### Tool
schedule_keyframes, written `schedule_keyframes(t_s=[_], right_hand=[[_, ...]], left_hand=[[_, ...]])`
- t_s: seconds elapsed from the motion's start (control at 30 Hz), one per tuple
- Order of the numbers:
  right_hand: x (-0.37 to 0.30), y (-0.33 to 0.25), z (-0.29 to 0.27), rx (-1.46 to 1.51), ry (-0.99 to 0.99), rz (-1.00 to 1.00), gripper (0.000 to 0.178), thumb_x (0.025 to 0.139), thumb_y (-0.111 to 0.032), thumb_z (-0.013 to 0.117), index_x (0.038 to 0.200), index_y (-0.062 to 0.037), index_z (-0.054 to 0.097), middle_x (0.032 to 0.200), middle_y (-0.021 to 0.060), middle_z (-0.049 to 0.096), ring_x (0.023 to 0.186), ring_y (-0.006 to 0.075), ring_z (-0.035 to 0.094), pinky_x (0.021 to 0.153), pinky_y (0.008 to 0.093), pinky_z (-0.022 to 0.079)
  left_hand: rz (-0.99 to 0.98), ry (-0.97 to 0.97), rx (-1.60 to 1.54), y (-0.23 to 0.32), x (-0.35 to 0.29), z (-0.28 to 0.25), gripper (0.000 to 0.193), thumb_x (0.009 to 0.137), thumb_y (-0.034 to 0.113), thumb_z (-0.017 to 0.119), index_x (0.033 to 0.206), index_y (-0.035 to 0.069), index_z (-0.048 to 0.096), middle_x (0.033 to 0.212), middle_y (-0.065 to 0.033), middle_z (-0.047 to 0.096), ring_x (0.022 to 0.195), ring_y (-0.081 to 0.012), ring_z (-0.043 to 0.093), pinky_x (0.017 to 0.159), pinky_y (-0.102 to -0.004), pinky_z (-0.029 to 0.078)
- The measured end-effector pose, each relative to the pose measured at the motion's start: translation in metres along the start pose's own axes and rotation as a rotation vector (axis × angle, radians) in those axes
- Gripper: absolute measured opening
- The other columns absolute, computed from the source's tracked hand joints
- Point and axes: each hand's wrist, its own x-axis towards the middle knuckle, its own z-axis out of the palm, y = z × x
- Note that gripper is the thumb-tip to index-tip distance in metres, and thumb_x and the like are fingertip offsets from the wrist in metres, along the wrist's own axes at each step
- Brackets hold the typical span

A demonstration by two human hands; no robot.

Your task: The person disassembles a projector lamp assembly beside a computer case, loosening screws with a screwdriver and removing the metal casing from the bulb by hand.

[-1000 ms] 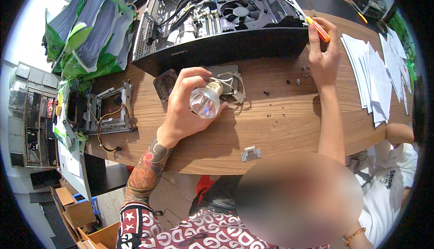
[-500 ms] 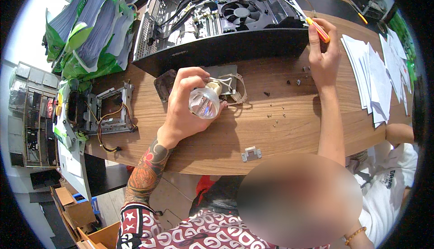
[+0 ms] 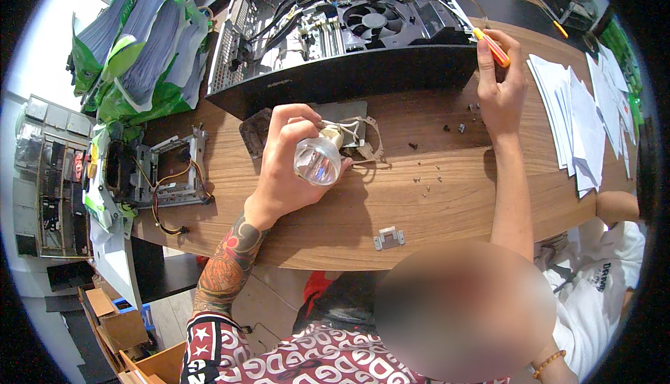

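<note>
My left hand [image 3: 285,155] is closed around a projector lamp [image 3: 317,161], its round glass reflector facing up toward me and white wires trailing from its base. Just behind the lamp, a grey plate with a light bracket [image 3: 377,140] lies on the table, partly covered by my hand and the wires. In my right hand [image 3: 504,91] is a screwdriver [image 3: 493,46] with an orange-and-yellow striped handle, gripped at the right end of an open computer case [image 3: 335,77]. The screwdriver's tip points toward the case's corner and is hard to make out.
Several small screws [image 3: 428,179] are scattered on the wooden table [image 3: 433,209]. A small metal bracket [image 3: 389,238] lies near the front edge. White papers [image 3: 569,119] are at the right, a metal drive frame [image 3: 171,168] with cables at the left. Another person's white sleeve [image 3: 607,265] shows lower right.
Almost nothing differs. The lamp in my left hand has shifted very slightly, and the whole view has moved a little; my right hand keeps its hold on the screwdriver.
</note>
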Motion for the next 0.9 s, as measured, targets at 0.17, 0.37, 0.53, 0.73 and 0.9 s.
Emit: schedule_keyframes(t_s=[0.17, 0.37, 0.53, 0.73, 0.9], right_hand=[[-0.0008, -0.0001, -0.0004, -0.014, -0.006, 0.014, 0.025, 0.098, -0.030, 0.059, 0.110, -0.0077, 0.061, 0.100, 0.0107, 0.070, 0.092, 0.0227, 0.068, 0.081, 0.0339, 0.052], [-0.0004, 0.0009, -0.0002, -0.005, -0.007, 0.015, 0.026, 0.098, -0.030, 0.059, 0.110, -0.0077, 0.061, 0.100, 0.0107, 0.070, 0.092, 0.0228, 0.068, 0.081, 0.0338, 0.052], [-0.0006, 0.0005, -0.0013, -0.001, -0.026, 0.038, 0.026, 0.098, -0.029, 0.059, 0.110, -0.0072, 0.060, 0.099, 0.0105, 0.070, 0.090, 0.0221, 0.068, 0.081, 0.0332, 0.052], [-0.0007, -0.0006, -0.0005, -0.001, -0.001, 0.002, 0.025, 0.098, -0.029, 0.059, 0.110, -0.0067, 0.060, 0.098, 0.0102, 0.069, 0.089, 0.0209, 0.067, 0.080, 0.0329, 0.051], [0.0001, 0.0026, -0.0016, -0.006, 0.012, 0.000, 0.023, 0.097, -0.025, 0.060, 0.109, -0.0061, 0.061, 0.096, 0.0090, 0.069, 0.087, 0.0179, 0.066, 0.077, 0.0306, 0.051]], left_hand=[[-0.004, 0.007, -0.018, -0.0009, -0.0014, 0.0021, 0.061, 0.063, 0.007, 0.089, 0.107, 0.010, 0.047, 0.107, -0.0142, 0.051, 0.093, -0.0279, 0.055, 0.072, -0.0376, 0.050], [0.010, 0.042, -0.033, -0.0056, -0.0023, 0.0025, 0.062, 0.062, 0.006, 0.089, 0.107, 0.010, 0.046, 0.107, -0.0141, 0.051, 0.093, -0.0276, 0.055, 0.074, -0.0376, 0.050], [0.023, 0.041, 0.012, -0.0044, -0.0007, -0.0005, 0.067, 0.063, 0.003, 0.086, 0.110, 0.010, 0.040, 0.109, -0.0157, 0.049, 0.095, -0.0261, 0.053, 0.078, -0.0371, 0.050], [0.006, 0.099, -0.003, -0.0041, -0.0008, -0.0042, 0.065, 0.062, 0.003, 0.087, 0.108, 0.008, 0.040, 0.109, -0.0165, 0.049, 0.096, -0.0265, 0.052, 0.079, -0.0360, 0.049], [0.013, 0.116, -0.008, -0.0029, 0.0017, -0.0065, 0.066, 0.065, 0.002, 0.085, 0.110, 0.009, 0.037, 0.112, -0.0176, 0.046, 0.098, -0.0254, 0.052, 0.081, -0.0362, 0.049]])
